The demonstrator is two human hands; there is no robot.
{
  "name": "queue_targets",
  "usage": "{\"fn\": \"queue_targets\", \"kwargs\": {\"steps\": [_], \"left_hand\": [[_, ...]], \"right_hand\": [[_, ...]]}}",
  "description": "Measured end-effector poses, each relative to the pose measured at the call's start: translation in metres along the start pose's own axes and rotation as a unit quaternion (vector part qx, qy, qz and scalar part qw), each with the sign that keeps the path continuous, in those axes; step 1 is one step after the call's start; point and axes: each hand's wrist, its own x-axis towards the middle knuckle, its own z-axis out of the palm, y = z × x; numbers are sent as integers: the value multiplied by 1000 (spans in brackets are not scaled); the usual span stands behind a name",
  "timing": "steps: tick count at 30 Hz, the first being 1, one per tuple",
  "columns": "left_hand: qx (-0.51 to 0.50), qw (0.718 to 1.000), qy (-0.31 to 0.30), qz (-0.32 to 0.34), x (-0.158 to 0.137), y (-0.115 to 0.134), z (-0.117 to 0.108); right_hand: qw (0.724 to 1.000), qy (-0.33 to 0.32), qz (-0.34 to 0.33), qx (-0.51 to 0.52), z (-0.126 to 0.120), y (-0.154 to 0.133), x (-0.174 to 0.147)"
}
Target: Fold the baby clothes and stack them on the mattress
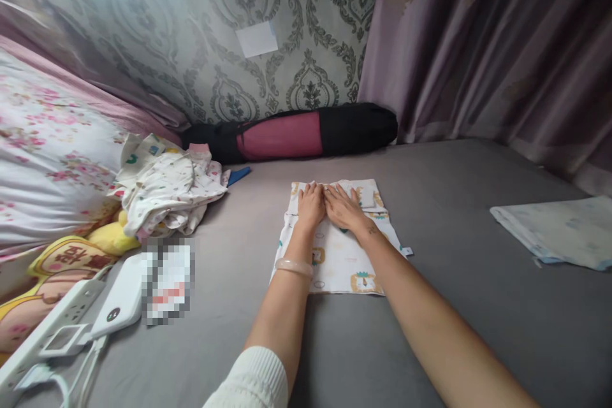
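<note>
Head view: bare left hand (312,205) and right hand (343,207) lay flat, ungripping, on rectangular white lion-print fabric (335,262), far end, presumably flattening it.

Lit softly from the upper left, with a pale bluish haze over the wallpaper (157,13) there. Dimmer toward the right, darkest in the folds of the purple curtain (478,32). Shaded on the gray sheet (349,350) below the printed cloth (342,271). Stretched toward the side edges, rather soft in fine detail, and broken into coarse pixel blocks over a small item (168,284) at left
</note>
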Motion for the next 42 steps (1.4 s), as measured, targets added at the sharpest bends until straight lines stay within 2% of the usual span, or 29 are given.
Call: {"fn": "queue_targets", "kwargs": {"steps": [7,11,21,36,42], "left_hand": [[67,996,35,-53,2,-15,6],[76,993,32,-89,2,-19,9],[80,989,36,-117,5,-20,15],[76,992,5,-100,1,-25,4],[71,992,63,-86,-1,-25,5]], "right_hand": [[998,0,46,-37,1,-2,-2],[995,16,76,-60,3,3,-1],[983,62,155,-72,6,18,-1],[967,58,237,-68,-7,48,-5],[972,62,217,-61,-12,42,-7]]}}
